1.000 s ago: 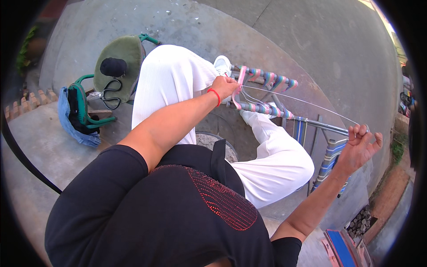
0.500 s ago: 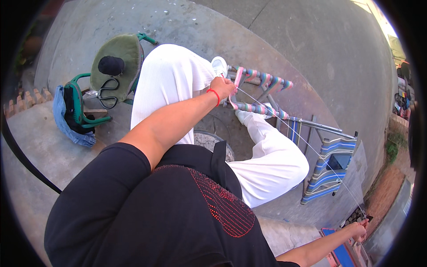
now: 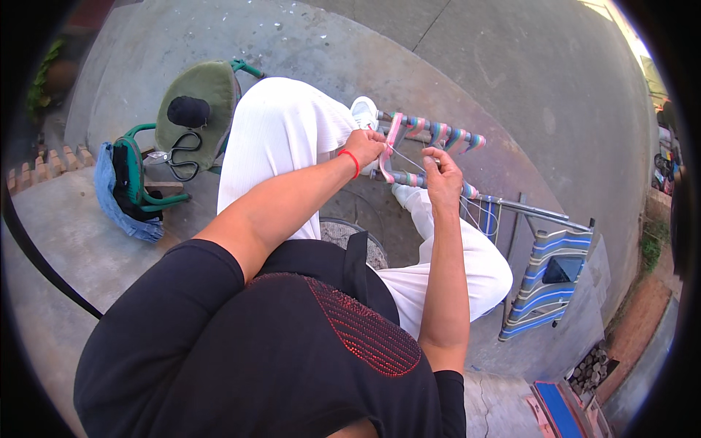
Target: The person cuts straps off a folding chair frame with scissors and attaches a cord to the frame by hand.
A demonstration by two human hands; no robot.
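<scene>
A folding metal frame wound with striped fabric strips [image 3: 438, 133] stands between my knees. At its near-left end my left hand [image 3: 365, 148], a red band on the wrist, is closed in a pinch on a pink fabric strip [image 3: 392, 131] that spans the two bars. A white thread [image 3: 405, 156] runs from those fingertips toward my right hand [image 3: 444, 179], whose thumb and fingers are pinched together on it. Below the right hand slack loops of thread hang beside the lower bar. The exact grip at both fingertips is too small to make out.
To the left, a green padded chair [image 3: 171, 124] carries black-handled scissors [image 3: 181, 155] and a round black object [image 3: 188, 111]. Denim cloth [image 3: 120, 197] drapes its back. Striped seat fabric [image 3: 540, 292] holds a dark flat object [image 3: 562, 269] at right. Stacked logs [image 3: 591, 367] lie at lower right.
My right hand has come in from the far lower right to the frame, beside my left hand. The thread, stretched taut before, now hangs in slack loops. The left hand stays at the pink strip.
</scene>
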